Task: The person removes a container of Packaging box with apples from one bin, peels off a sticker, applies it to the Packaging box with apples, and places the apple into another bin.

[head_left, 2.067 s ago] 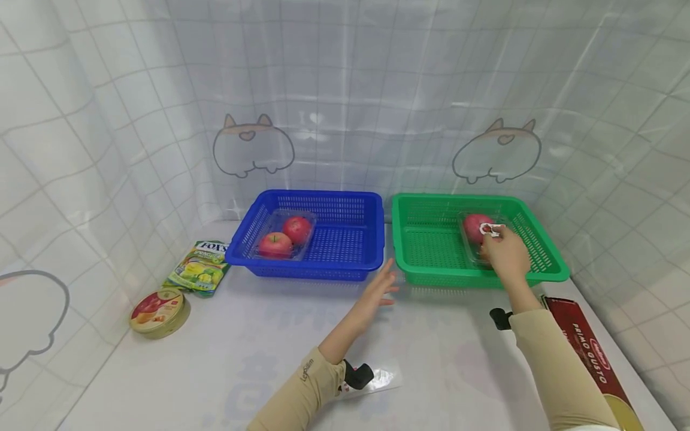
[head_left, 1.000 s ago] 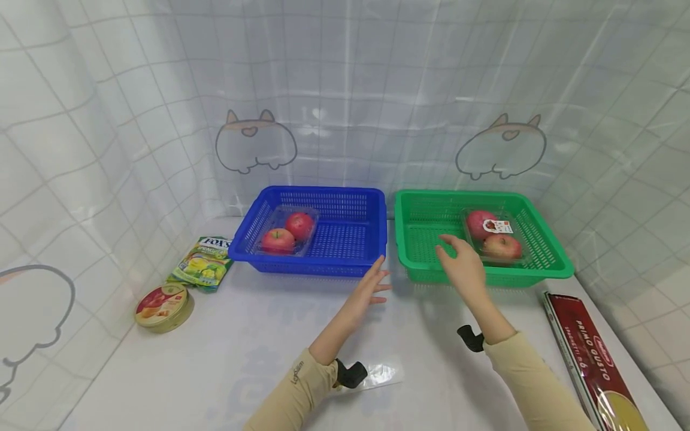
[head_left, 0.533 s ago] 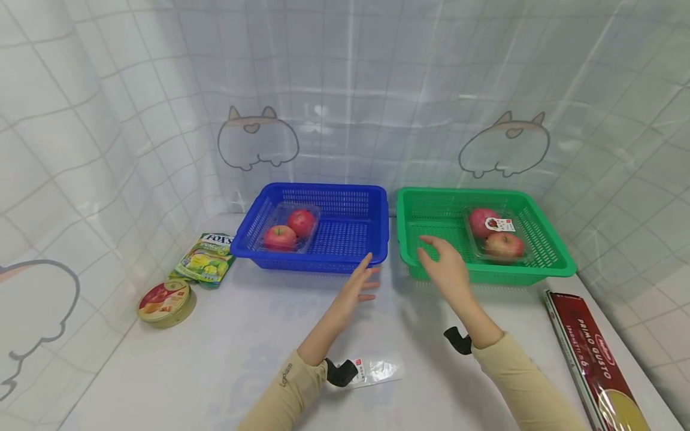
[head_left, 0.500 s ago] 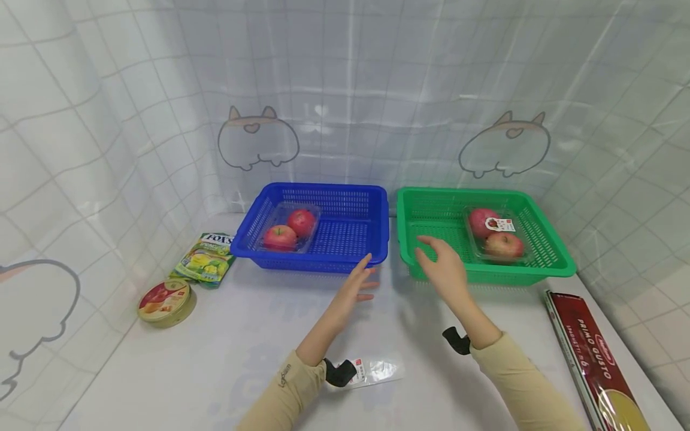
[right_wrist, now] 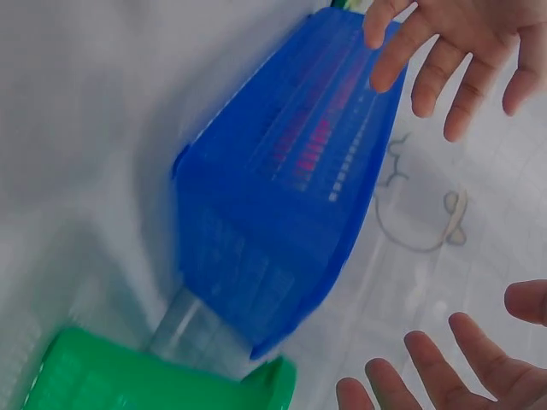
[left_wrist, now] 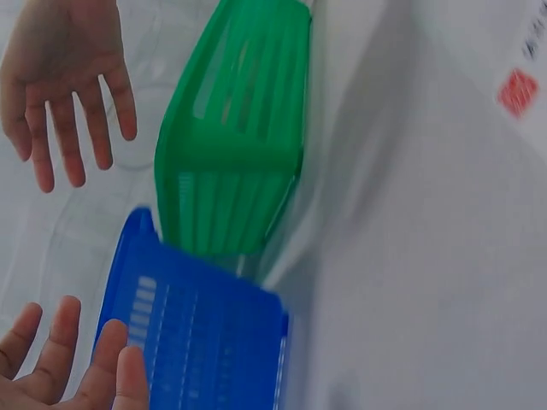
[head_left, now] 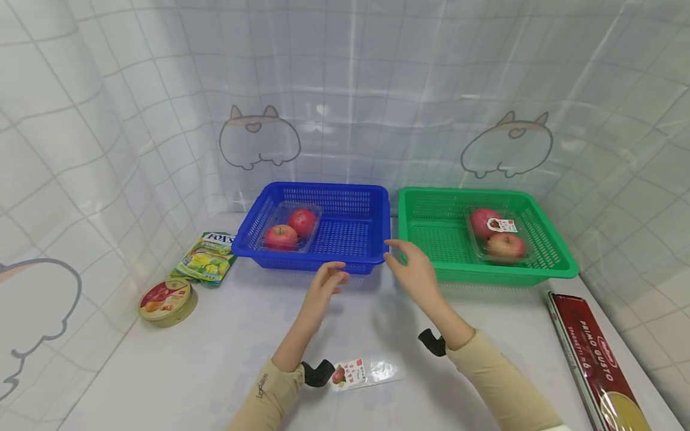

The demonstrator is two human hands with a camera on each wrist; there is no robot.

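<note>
My left hand (head_left: 318, 296) hovers just in front of the blue basket (head_left: 318, 258), fingers apart and holding nothing. My right hand (head_left: 415, 272) is over the near left corner of the green basket (head_left: 474, 272), its fingers relaxed around nothing. Inside the blue basket, at the left, sits a clear plastic box with two red apples (head_left: 281, 237). A similar clear box with two apples (head_left: 505, 245) and a white label (head_left: 501, 225) lies at the right of the green basket. In the left wrist view both hands show with spread fingers beside the baskets.
On the left lie a green Fox's candy bag (head_left: 206, 258) and a round tin (head_left: 167, 302). A red spaghetti pack (head_left: 595, 359) lies along the right side. Near the front is a clear plastic wrapper with an apple label (head_left: 350, 374). A white gridded curtain (head_left: 345, 90) encloses the table.
My right hand has let go of the apple box in the green basket and moved left. My left hand has drawn left and slightly back, uncovering more of the labelled wrapper.
</note>
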